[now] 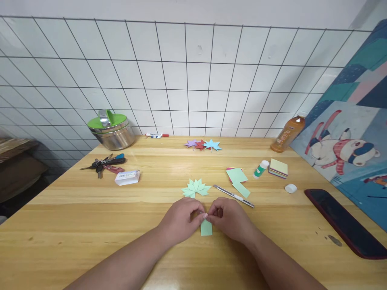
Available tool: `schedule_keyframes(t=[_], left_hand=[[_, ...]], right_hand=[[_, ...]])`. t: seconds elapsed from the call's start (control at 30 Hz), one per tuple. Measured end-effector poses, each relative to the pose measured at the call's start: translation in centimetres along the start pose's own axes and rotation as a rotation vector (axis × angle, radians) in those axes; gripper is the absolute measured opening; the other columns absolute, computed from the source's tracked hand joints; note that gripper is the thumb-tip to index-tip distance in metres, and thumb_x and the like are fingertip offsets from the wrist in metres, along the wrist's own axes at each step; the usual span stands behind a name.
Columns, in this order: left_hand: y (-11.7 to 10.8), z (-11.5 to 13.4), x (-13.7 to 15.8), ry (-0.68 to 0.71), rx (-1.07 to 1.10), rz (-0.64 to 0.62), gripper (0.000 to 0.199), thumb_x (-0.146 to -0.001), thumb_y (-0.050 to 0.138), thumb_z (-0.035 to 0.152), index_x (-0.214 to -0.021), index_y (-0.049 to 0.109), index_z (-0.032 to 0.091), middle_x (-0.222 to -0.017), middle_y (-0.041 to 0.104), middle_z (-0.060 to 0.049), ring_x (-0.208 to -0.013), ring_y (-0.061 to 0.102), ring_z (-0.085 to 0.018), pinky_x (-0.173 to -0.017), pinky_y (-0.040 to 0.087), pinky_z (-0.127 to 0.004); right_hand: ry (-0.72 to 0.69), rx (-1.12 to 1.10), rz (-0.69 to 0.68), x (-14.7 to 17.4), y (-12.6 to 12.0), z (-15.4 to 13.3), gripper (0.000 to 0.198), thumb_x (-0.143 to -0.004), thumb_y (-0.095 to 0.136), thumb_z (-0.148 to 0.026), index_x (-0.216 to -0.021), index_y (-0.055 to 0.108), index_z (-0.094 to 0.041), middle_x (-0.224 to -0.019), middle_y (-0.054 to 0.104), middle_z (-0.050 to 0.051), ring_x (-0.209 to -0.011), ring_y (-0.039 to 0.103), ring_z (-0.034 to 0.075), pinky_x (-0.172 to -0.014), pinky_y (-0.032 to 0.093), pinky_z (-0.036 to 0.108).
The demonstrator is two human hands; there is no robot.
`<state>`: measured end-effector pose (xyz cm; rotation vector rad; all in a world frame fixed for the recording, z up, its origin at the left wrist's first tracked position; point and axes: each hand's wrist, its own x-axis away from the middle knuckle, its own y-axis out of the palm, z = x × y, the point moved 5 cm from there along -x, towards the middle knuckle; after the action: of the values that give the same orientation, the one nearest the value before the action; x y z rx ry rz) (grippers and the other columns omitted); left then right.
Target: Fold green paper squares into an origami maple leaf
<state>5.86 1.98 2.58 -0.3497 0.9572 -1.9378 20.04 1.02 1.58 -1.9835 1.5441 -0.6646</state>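
A narrow strip of light green paper [206, 228] lies at the front of the table, its far end pinched between the fingertips of both hands. My left hand [183, 217] closes thumb and forefinger on that end, and my right hand [231, 217] grips it from the other side. The fingertips meet there and hide the paper's upper edge. Just beyond my hands rests a folded green paper leaf [196, 187] with several points. A silver utility knife [234, 195] lies slantwise past my right hand.
Green paper pieces [237, 175], a glue stick [260, 169], its white cap [290, 188], a paper pad [278, 168] and a phone [346, 223] lie right. Farther back are a bottle [288, 133], folded leaves [203, 145], a marker [157, 135], a pot [113, 135], keys [104, 164] and a small box [127, 177].
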Motion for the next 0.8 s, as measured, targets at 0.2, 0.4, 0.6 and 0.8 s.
schedule_keyframes(t=[0.2,0.4,0.6,0.8], left_hand=[[0.4,-0.1,0.0,0.039,0.013,-0.044,0.011,-0.080,0.052,0.020,-0.072,0.060,0.022,-0.069,0.060,0.002,-0.071,0.053,-0.013,-0.066,0.038,-0.023],[0.4,-0.6,0.0,0.032,0.017,-0.007,0.011,-0.080,0.051,0.020,-0.075,0.061,0.022,-0.072,0.062,0.002,-0.074,0.053,-0.014,-0.067,0.038,-0.024],[0.4,-0.2,0.1,0.058,-0.033,-0.019,0.007,-0.079,0.054,0.022,-0.075,0.060,0.022,-0.069,0.060,0.002,-0.071,0.053,-0.013,-0.065,0.038,-0.024],[0.4,0.4,0.2,0.116,-0.078,-0.036,0.010,-0.081,0.052,0.021,-0.074,0.060,0.022,-0.072,0.062,0.002,-0.073,0.053,-0.014,-0.067,0.038,-0.025]], right_hand=[[-0.009,0.017,-0.010,0.0,0.0,-0.1,0.015,-0.071,0.062,-0.034,-0.065,0.059,-0.020,-0.066,0.058,-0.002,-0.058,0.048,0.010,-0.050,0.033,0.021],[-0.047,0.056,-0.039,0.1,-0.2,-0.3,0.014,-0.077,0.055,-0.029,-0.074,0.068,-0.026,-0.073,0.060,0.000,-0.065,0.051,0.012,-0.057,0.035,0.023],[-0.036,0.076,-0.015,0.0,-0.3,0.0,0.008,-0.072,0.062,-0.029,-0.068,0.065,-0.023,-0.071,0.060,-0.001,-0.064,0.051,0.012,-0.055,0.033,0.022],[-0.042,0.088,-0.014,0.0,-0.1,-0.1,0.009,-0.069,0.064,-0.027,-0.064,0.060,-0.021,-0.067,0.057,-0.003,-0.062,0.050,0.011,-0.054,0.032,0.022]])
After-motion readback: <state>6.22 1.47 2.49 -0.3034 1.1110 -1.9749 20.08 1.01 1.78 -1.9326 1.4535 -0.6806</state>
